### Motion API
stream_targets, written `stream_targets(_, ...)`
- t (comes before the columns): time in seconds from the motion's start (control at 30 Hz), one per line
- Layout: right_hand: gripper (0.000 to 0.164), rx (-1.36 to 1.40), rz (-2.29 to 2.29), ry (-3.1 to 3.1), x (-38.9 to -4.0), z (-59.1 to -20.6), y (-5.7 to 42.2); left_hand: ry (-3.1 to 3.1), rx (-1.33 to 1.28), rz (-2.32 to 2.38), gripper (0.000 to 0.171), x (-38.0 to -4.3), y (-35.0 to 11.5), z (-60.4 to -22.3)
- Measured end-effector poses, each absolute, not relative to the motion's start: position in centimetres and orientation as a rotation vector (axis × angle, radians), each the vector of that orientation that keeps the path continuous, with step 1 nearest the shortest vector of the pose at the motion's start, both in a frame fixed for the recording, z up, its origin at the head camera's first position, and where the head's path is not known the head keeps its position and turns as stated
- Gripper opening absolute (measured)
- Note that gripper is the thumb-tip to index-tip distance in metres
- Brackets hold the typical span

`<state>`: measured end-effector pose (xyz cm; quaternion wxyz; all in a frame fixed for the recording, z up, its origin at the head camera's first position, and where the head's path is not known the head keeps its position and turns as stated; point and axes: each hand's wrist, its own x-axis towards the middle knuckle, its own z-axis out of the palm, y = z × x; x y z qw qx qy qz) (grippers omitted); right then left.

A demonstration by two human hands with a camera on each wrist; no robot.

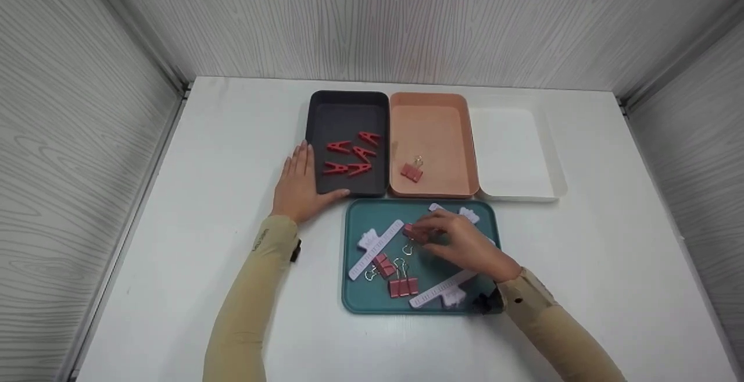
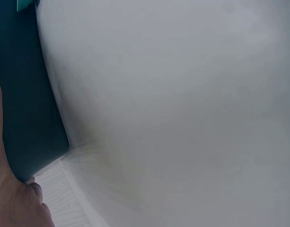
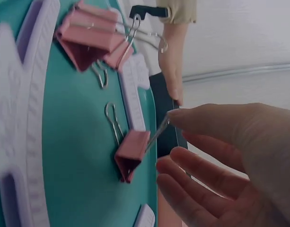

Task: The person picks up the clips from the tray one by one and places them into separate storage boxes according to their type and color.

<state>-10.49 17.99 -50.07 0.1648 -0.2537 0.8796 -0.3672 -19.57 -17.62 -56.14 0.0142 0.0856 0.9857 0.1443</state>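
My left hand (image 1: pixel 299 190) lies with straight fingers along the left side of the black tray (image 1: pixel 349 115), its thumb at the front rim. Inside that tray are several red clothespins (image 1: pixel 363 154). Over the teal tray (image 1: pixel 354 213), my right hand (image 1: pixel 465 245) pinches a pink binder clip (image 3: pixel 133 149) by one wire handle, at the thumb tip. The clip's other handle sticks out on the far side. More pink binder clips (image 1: pixel 403 287) lie toward the front of the teal tray, among lilac ruler-shaped clips (image 1: pixel 376 249). Another pink binder clip (image 1: pixel 411 172) sits in the orange tray.
The orange tray (image 1: pixel 430 120) stands between the black tray and a white tray (image 1: pixel 511 143), all in a row behind the teal tray. Wood-grain panels (image 1: pixel 372 21) wall the white table (image 1: pixel 232 138) at the back and both sides.
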Motion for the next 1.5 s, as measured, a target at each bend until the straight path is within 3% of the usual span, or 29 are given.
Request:
stream_targets(0.3,0.058,-0.838,-0.739,2.510,-12.1,-50.6,17.1,3.075,0.272,0.470,0.133,-19.6,-17.7,-56.3)
stream_targets(0.67,0.042,-0.911,-0.637,2.555,-12.8,-51.1,16.5,3.066,0.279,0.475,0.133,-19.4,-17.5,-55.9)
stream_targets(0.93,0.061,-0.902,-0.579,2.550,-12.5,-50.9,16.6,3.066,0.271,0.464,0.133,-19.4,-17.5,-55.9)
stream_targets(1.13,0.054,-0.951,-0.574,2.543,-12.5,-50.9,16.4,3.070,0.275,0.486,0.132,-19.4,-17.6,-55.9)
stream_targets(1.5,0.051,-0.781,-0.638,2.526,-12.7,-51.0,16.5,3.062,0.260,0.490,0.133,-19.5,-17.5,-55.9)
